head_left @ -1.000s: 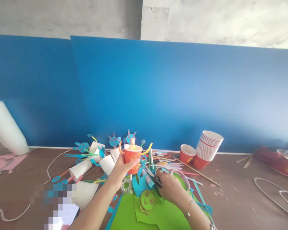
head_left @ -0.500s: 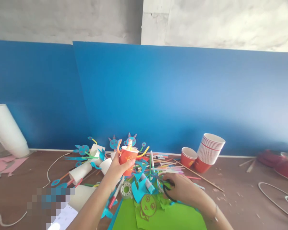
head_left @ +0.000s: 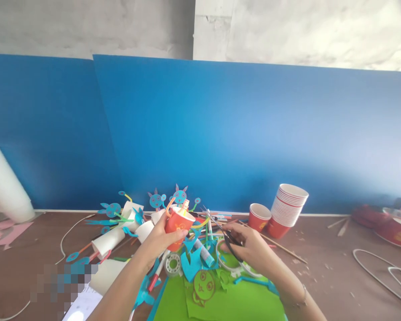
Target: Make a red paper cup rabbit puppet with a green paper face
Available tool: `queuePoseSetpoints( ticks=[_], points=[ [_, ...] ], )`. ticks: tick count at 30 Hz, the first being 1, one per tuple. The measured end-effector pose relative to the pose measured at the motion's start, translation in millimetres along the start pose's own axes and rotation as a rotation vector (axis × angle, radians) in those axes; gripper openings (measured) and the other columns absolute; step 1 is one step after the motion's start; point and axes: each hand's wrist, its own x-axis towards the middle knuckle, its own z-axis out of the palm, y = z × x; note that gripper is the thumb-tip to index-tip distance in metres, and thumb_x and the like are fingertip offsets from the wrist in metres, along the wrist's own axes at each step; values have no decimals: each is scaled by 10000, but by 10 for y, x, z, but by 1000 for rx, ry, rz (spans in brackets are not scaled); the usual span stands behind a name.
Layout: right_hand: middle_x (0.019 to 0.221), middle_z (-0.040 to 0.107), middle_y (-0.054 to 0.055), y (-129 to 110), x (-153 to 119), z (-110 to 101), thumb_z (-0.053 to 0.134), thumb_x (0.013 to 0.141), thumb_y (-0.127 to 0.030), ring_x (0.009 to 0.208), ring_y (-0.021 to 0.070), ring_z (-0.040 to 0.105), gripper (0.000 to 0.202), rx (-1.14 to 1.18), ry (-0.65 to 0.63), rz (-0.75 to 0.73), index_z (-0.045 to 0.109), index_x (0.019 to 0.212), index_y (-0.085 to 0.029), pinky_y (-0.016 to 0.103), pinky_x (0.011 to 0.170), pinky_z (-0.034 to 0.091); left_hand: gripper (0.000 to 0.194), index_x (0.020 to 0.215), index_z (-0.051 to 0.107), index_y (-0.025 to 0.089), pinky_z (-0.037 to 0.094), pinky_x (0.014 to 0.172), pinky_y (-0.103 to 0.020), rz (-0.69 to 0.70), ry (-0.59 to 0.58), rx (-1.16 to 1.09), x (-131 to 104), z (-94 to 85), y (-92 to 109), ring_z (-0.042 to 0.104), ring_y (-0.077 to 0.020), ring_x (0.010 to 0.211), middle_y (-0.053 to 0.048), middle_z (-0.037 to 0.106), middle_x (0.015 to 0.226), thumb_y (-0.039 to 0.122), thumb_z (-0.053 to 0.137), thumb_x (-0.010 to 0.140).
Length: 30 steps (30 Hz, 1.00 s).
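My left hand (head_left: 165, 236) is wrapped round a red paper cup (head_left: 179, 225), which tilts a little to the right. Bent strips stick out of the cup's sides, an orange one on the left and a yellow one on the right. My right hand (head_left: 245, 240) grips black-handled scissors (head_left: 233, 244), their blades pointing up and left near the yellow strip. Below the hands lies green paper (head_left: 237, 301) with a cut-out face (head_left: 203, 287) drawn on it. A tape roll (head_left: 173, 264), a glue stick (head_left: 204, 254) and blue paper scraps (head_left: 191, 263) lie between my hands.
A red paper cup (head_left: 259, 217) and a tall stack of cups (head_left: 287, 209) stand at the back right. White cups with blue paper figures (head_left: 108, 240) lie on the left. A blue partition (head_left: 220, 133) runs behind the table. White cable (head_left: 364, 267) loops at the right.
The scissors have been raised from the pile toward the cup, with their blades now beside the yellow strip. My left hand has tilted the cup to the right.
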Motion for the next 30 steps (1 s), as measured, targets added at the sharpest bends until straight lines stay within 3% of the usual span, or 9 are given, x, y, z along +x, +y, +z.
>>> queuePoseSetpoints(
  ticks=[6, 13, 30],
  points=[
    [644, 569, -12, 12, -1, -21, 670, 692, -305, 584, 145, 451, 343, -59, 4, 4, 684, 1005, -166, 247, 520, 356, 686, 1196, 475, 190, 515, 663, -292, -28, -18, 26, 0, -9, 17, 677, -216, 762, -86, 708, 916, 365, 796, 616],
    [778, 644, 30, -22, -5, -50, 692, 666, -335, 652, 168, 500, 368, -100, 14, -10, 693, 998, -177, 259, 553, 404, 712, 1199, 483, 205, 522, 686, -289, -12, -4, 11, 33, -14, -50, 672, -198, 748, -80, 706, 945, 390, 807, 592],
    [776, 670, 40, 0, 3, -43, 699, 673, -327, 629, 158, 532, 379, -55, 1, -42, 714, 1010, -154, 254, 555, 431, 690, 1181, 496, 201, 513, 691, -290, -10, 2, 18, 42, -13, -57, 674, -210, 771, -75, 711, 922, 387, 807, 594]
  ],
)
